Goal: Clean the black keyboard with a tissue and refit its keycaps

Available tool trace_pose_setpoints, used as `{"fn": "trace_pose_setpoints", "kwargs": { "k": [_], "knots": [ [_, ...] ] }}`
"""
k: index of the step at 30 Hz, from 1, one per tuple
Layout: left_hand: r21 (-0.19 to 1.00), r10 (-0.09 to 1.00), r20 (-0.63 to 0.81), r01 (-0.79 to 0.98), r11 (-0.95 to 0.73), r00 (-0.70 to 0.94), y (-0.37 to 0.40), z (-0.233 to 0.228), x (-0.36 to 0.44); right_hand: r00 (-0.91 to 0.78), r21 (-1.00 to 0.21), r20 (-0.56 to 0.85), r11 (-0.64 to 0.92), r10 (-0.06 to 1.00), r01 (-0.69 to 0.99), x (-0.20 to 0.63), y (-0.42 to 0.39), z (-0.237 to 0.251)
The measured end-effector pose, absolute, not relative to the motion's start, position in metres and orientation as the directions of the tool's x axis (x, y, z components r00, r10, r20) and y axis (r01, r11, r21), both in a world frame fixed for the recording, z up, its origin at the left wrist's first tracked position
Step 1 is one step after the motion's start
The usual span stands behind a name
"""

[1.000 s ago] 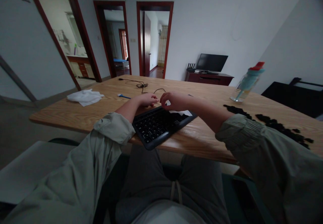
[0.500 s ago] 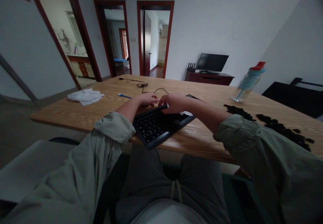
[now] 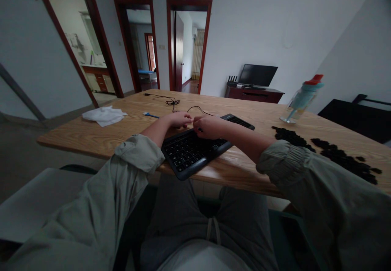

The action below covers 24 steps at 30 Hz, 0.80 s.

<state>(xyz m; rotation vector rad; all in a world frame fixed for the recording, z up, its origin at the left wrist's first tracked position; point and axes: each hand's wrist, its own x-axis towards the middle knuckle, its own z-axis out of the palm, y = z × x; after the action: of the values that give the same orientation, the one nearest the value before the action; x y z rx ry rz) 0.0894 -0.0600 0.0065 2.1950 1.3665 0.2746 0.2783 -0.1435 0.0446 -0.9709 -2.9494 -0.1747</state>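
black keyboard (image 3: 195, 151) lies at an angle on the wooden table (image 3: 91, 134), its near-left corner overhanging the near edge, its far-right end (image 3: 237, 121) showing beyond the right wrist. both hands rest on the far edge of the keyboard, close together, fingertips nearly meeting. left hand (image 3: 178, 119) is curled loosely, fingers bent down toward the keyboard's far rim; whether it clamps anything cannot be told. right hand (image 3: 208, 126) is curled into a loose fist over the keys; a small dark item shows at its fingers but is too small to identify, and the grip itself cannot be made out. both sleeves are rolled to the forearm.

a black cable (image 3: 172, 101) runs from behind the hands to a tangle on the far side of the table. a small blue item (image 3: 150, 115) lies just left of the left hand. a crumpled white cloth (image 3: 104, 115) sits well to the left. on the right, a strip of loose black pieces (image 3: 332, 152) lies spread on the table, and a water bottle (image 3: 302, 99) with a red cap stands beyond it, near the far right edge.
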Motion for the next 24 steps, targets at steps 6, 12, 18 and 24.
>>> {"fn": "trace_pose_setpoints", "kwargs": {
  "k": [6, 12, 18, 24],
  "knots": [
    [0.523, 0.895, -0.114, 0.792, -0.314, 0.431, -0.063, 0.008, 0.091, -0.727, 0.14, 0.236, 0.717, 0.645, 0.683, 0.306, -0.126, 0.069],
    [0.505, 0.908, -0.12, 0.812, -0.294, 0.403, -0.065, 0.009, 0.092, -0.416, -0.015, 0.654, 0.561, 0.632, 0.828, 0.359, -0.095, 0.095],
    [0.494, 0.908, -0.102, 0.813, -0.308, 0.406, -0.069, 0.011, 0.092, -0.463, -0.119, 0.489, 0.583, 0.739, 0.804, 0.369, -0.098, 0.057],
    [0.506, 0.897, -0.093, 0.797, -0.331, 0.432, -0.068, 0.011, 0.092, -0.696, -0.06, 0.305, 0.743, 0.65, 0.667, 0.331, -0.131, 0.032]
  ]
}}
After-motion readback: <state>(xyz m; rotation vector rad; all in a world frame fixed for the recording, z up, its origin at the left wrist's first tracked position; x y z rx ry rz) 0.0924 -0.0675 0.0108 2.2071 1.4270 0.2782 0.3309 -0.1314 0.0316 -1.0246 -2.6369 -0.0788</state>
